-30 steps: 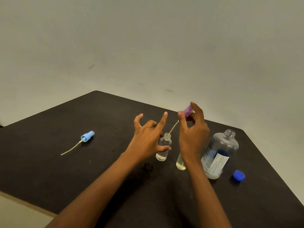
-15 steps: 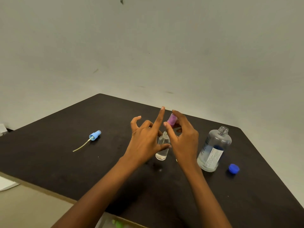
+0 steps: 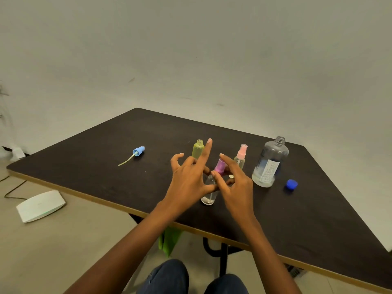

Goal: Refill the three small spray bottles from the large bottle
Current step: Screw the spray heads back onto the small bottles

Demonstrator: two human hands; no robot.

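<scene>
A small clear spray bottle (image 3: 209, 195) stands on the dark table (image 3: 106, 166). My left hand (image 3: 189, 177) grips its body with thumb and fingers, the index finger raised. My right hand (image 3: 235, 183) pinches the purple spray cap (image 3: 220, 165) sitting on the bottle's neck. Behind stand an uncapped yellow-green small bottle (image 3: 198, 148) and a small bottle with a pink spray cap (image 3: 240, 157). The large clear bottle (image 3: 269, 164) stands open at the right, with its blue cap (image 3: 291, 184) lying beside it.
A light blue spray cap with its tube (image 3: 135, 153) lies on the table's left part. On the floor at the left are a white flat device (image 3: 40, 205) and a cable. A green cloth (image 3: 168, 240) hangs under the table edge, above my knees.
My right hand has brought the purple cap down from above and its tube has gone into the clear bottle, the cap now on the neck. The camera has tilted down.
</scene>
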